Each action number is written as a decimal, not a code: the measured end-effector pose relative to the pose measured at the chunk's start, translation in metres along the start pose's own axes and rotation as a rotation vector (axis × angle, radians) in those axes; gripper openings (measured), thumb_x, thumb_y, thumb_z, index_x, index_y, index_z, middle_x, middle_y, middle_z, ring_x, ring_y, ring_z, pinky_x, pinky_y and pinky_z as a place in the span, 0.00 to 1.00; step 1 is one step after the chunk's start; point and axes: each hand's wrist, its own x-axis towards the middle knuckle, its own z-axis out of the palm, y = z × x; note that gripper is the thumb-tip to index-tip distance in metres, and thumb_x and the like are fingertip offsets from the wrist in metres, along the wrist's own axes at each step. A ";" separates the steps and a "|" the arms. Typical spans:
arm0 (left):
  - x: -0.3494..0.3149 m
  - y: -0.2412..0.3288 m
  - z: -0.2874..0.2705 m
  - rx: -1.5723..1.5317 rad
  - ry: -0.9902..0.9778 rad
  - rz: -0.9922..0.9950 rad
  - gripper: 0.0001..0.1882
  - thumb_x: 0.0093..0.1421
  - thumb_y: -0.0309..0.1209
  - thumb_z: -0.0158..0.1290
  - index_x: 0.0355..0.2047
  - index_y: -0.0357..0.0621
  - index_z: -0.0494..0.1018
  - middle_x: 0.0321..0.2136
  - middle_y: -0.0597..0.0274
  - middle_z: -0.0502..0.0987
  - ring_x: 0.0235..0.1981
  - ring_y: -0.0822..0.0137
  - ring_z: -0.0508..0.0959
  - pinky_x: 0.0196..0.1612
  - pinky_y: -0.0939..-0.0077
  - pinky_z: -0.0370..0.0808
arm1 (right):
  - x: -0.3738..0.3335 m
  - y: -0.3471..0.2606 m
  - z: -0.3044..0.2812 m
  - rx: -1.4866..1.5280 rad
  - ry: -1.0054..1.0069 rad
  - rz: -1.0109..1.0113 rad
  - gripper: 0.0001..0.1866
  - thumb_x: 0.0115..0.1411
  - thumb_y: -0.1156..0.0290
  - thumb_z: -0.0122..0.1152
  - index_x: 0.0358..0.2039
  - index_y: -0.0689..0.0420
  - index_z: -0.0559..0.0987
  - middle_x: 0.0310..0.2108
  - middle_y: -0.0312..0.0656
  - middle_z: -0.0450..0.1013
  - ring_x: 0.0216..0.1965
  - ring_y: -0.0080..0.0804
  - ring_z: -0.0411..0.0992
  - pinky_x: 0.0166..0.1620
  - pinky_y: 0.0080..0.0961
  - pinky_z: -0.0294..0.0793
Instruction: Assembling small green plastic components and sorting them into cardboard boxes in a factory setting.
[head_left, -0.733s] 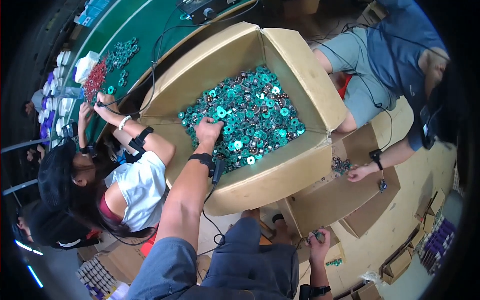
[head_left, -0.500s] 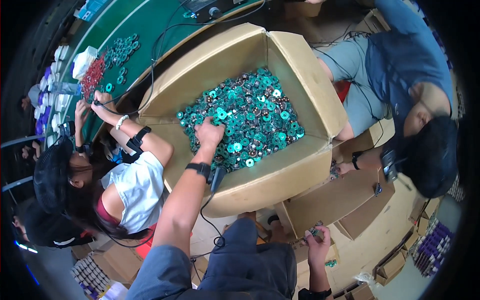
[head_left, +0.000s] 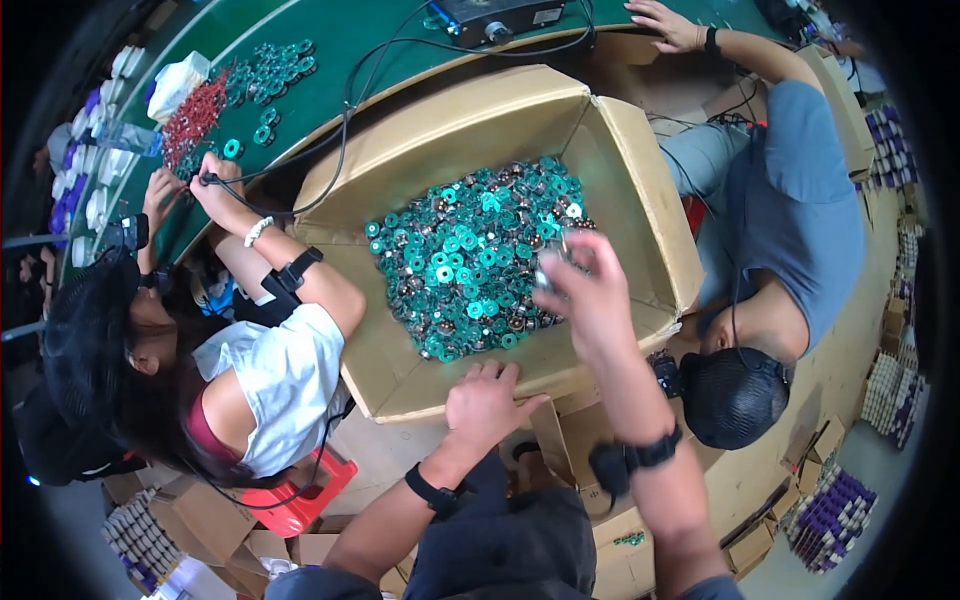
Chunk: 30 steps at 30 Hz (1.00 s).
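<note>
Lying long axis crosswise, the carton (head_left: 450, 140) gapes upward beneath a spread left hand (head_left: 487, 408), right hand (head_left: 598, 300) gripping blurred parts (head_left: 549, 271)

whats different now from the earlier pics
The left hand has come back from the green parts to the near rim of the cardboard box. The right hand has risen from low on the right to above the parts; blur hides whether it let go of what it held. The box still holds the parts; the co-worker in white keeps both hands near the red pieces.
</note>
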 end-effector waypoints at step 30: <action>0.007 -0.003 0.013 -0.006 0.079 0.014 0.20 0.44 0.53 0.62 0.24 0.51 0.77 0.26 0.65 0.75 0.28 0.61 0.76 0.27 0.67 0.75 | 0.319 0.057 0.024 -0.721 0.763 0.057 0.25 0.48 0.69 0.66 0.50 0.46 0.73 0.53 0.50 0.64 0.42 0.43 0.74 0.34 0.28 0.83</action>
